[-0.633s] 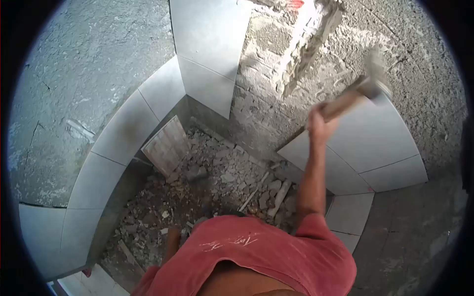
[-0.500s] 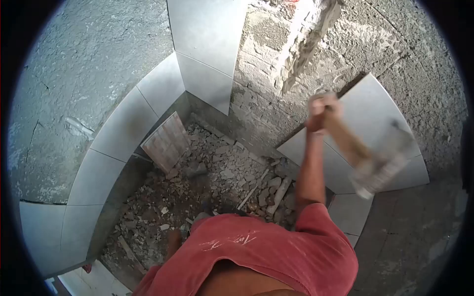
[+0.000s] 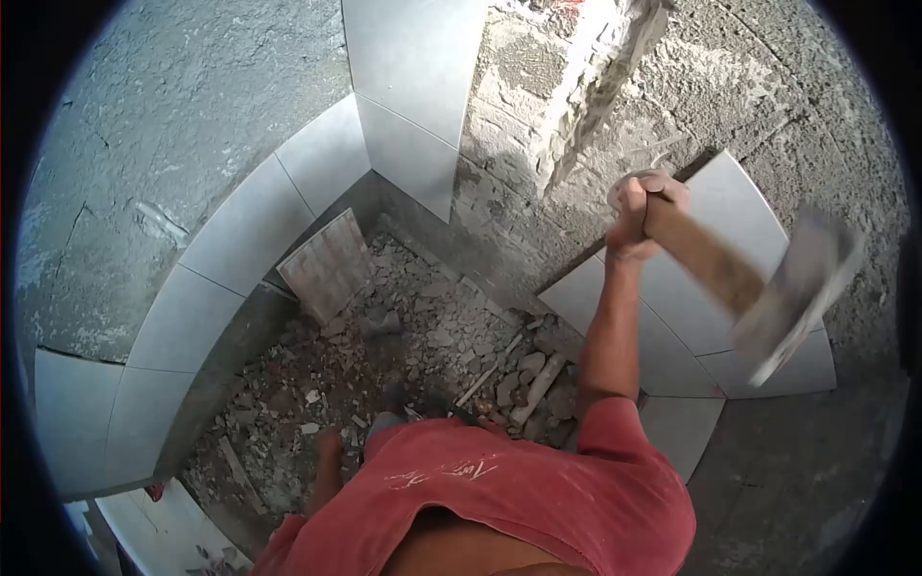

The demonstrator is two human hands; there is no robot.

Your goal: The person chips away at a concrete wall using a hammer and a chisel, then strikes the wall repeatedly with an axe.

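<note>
My right hand is wrapped round the end of a mallet's wooden handle. The broad grey head of the mallet is smeared by motion in front of the right wall's pale tiles. The upper tile's edge stands out from the rough wall, with a dark gap behind it. My left hand hangs low beside my body over the rubble, small in view, and its fingers are not clear.
Broken rubble covers the floor, with a loose tile leaning at the left wall. Pale tiles line the left wall below grey plaster. A vertical groove is cut into the far wall.
The mallet head has swung to the right, and my right hand has shifted slightly right with the handle. My left hand has come further into view from beside my body.
</note>
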